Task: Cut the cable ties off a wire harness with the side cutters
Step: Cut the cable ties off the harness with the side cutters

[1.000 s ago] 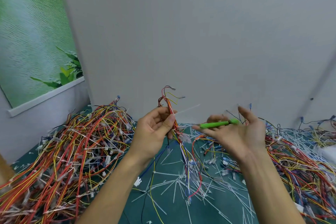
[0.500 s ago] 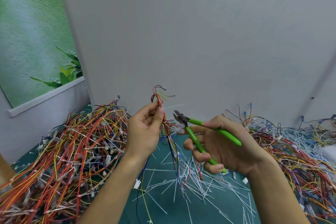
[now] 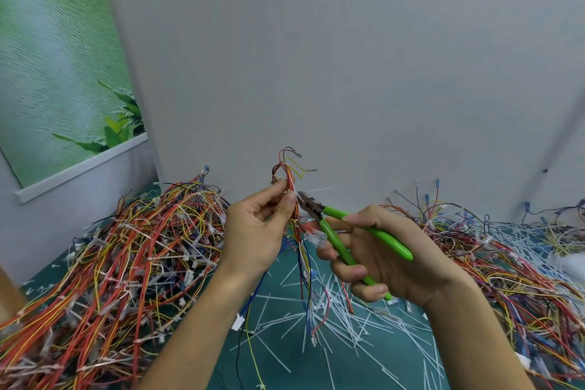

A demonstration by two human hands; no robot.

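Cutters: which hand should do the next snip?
Right. The right hand grips the cutters, whose tips sit beside the harness. The left hand pinches that harness and holds it up.

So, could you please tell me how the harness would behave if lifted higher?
Probably floppy: below the left hand the harness wires dangle and splay apart. Likely light: a finger pinch alone holds it.

Upright wire harness (image 3: 297, 228), red-orange-yellow strands, tails dangling. Green-handled side cutters (image 3: 335, 241) at its 3 o'clock, nose against it.
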